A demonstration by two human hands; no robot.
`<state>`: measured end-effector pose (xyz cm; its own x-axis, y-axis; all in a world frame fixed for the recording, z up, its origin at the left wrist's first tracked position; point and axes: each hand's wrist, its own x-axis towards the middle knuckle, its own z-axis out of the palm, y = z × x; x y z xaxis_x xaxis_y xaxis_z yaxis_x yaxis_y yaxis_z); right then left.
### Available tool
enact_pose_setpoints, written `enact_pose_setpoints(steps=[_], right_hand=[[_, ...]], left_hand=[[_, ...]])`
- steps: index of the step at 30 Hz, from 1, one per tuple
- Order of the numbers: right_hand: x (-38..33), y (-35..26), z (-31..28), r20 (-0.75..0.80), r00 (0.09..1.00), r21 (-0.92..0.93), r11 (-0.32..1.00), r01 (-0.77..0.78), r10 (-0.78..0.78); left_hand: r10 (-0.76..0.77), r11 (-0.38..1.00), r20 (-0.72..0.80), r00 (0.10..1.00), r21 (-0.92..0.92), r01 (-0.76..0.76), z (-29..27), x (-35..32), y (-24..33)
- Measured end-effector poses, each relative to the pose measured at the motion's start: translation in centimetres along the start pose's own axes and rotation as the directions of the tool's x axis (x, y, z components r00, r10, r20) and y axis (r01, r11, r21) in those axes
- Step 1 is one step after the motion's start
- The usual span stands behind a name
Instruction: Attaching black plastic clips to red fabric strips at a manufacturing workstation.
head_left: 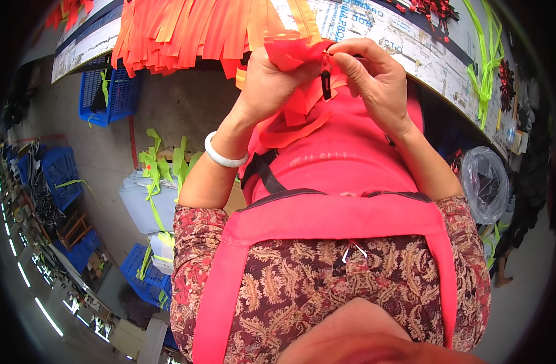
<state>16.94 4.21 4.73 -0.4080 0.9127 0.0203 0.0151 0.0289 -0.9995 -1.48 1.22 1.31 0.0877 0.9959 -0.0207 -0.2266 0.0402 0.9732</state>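
Note:
In front of my chest, my left hand (269, 85) is closed around bunched orange-red fabric strips (287, 53), which fold over its fingers. My right hand (375, 76) pinches at the right end of the same strips with thumb and forefinger. A zipper pull (326, 84) with a black tab hangs there between the two hands, close to the right thumb. The fingertips hide just what the pinch holds. Loose ends of the strips (296, 130) droop onto my red apron (344, 164).
Many orange strips (187, 30) hang over the edge of the table (435, 67) ahead. Yellow-green strips (485, 54) and red-black pieces (432, 9) lie further right. Blue crates (121, 91) stand on the floor at left, near a grey wrapped bundle (147, 200). A clear plastic bag (484, 176) is at right.

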Motion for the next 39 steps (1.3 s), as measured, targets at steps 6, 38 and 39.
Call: enact_pose_setpoints(steps=[6,38,39], right_hand=[[0.3,0.2,1.2,0.101,0.933,-0.374,0.856,0.357,-0.345],[-0.1,2.4,1.7,0.03,0.982,-0.273,0.944,0.187,-0.186],[-0.1,2.3,1.8,0.031,0.982,-0.274,0.943,0.188,-0.187]], left_hand=[[0.092,0.995,0.019,0.996,0.023,-0.093,-0.8,-0.7,-0.4],[0.043,0.999,0.0,0.999,-0.028,-0.043,-0.7,-0.7,-1.9],[0.022,0.999,0.002,1.0,-0.038,-0.022,-0.7,-0.7,-1.7]])
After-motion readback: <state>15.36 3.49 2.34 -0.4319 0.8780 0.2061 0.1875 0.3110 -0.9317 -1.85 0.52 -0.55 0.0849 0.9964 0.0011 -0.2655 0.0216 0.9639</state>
